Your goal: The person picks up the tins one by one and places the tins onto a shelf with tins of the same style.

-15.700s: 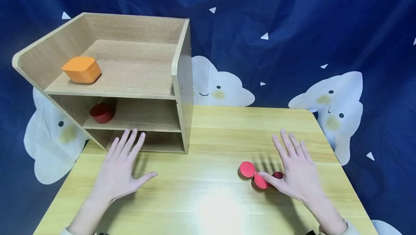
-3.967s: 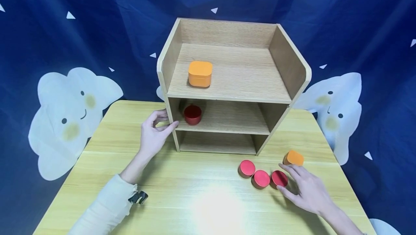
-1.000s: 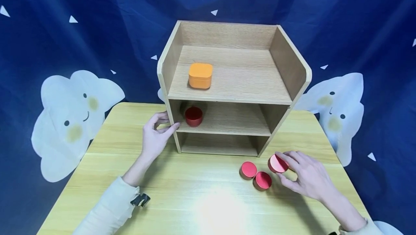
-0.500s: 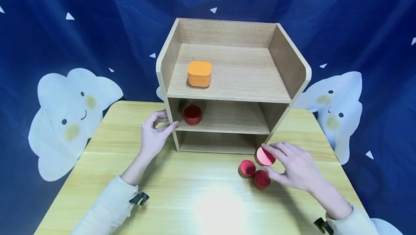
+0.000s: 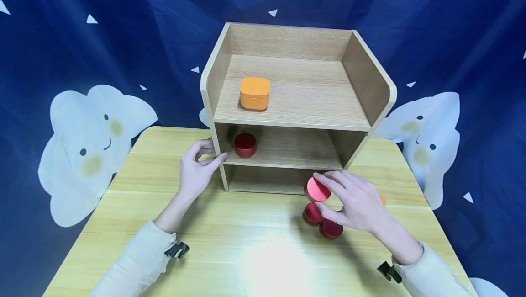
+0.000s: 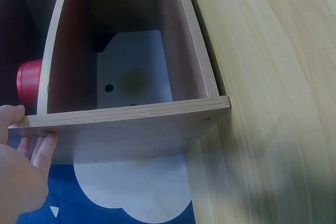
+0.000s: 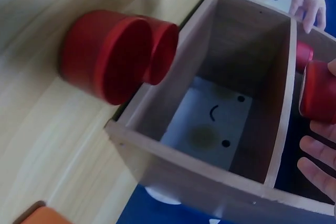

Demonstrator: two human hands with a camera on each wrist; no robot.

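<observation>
Between the thumb and fingers of my right hand is a round red tin, raised in front of the lower right of a wooden shelf unit. In the right wrist view the held tin shows at the right edge, beside the curled fingertips. My left hand pinches the front edge of the unit's left side panel, thumb in front and fingers on the outer face. Below the held tin, two more red tins, a left one and a right one, stand close together on the table.
Another red tin sits at the left of the middle shelf. An orange box stands on the top shelf. A second orange box is mostly hidden behind my right hand. A blue cloud-patterned curtain hangs behind the table.
The shelf unit has shifted from the table's left to its middle, my left hand now gripping it. My right hand has picked up a red tin and carried it left toward the unit.
</observation>
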